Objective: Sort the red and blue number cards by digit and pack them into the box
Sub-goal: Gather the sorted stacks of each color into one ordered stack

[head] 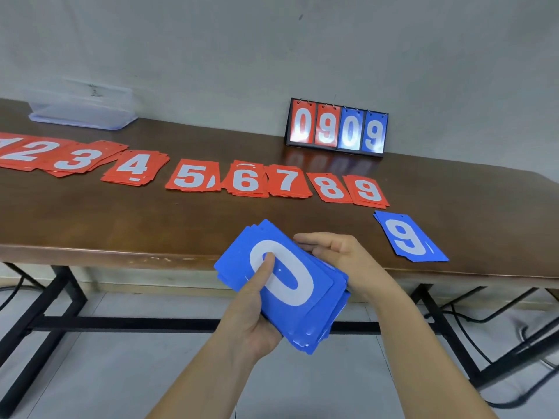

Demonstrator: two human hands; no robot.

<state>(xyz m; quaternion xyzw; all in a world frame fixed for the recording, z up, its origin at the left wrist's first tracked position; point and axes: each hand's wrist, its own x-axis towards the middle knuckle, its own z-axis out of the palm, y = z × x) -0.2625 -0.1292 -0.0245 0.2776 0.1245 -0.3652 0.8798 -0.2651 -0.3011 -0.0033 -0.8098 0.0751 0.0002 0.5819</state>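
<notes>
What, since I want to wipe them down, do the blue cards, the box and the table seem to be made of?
The blue cards look like thin stiff plastic, semi-gloss: they sit unbent in the left hand and have rounded corners. The box is translucent plastic, probably; the wall shows through it. The table looks like glossy brown wood or veneer: it mirrors the scoreboard.

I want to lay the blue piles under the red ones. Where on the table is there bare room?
Free: the table strip between the red row and the near edge, left of the blue 9 pile; also right of the scoreboard. Crowded: the red row itself, its piles mostly touching or overlapping.
</notes>
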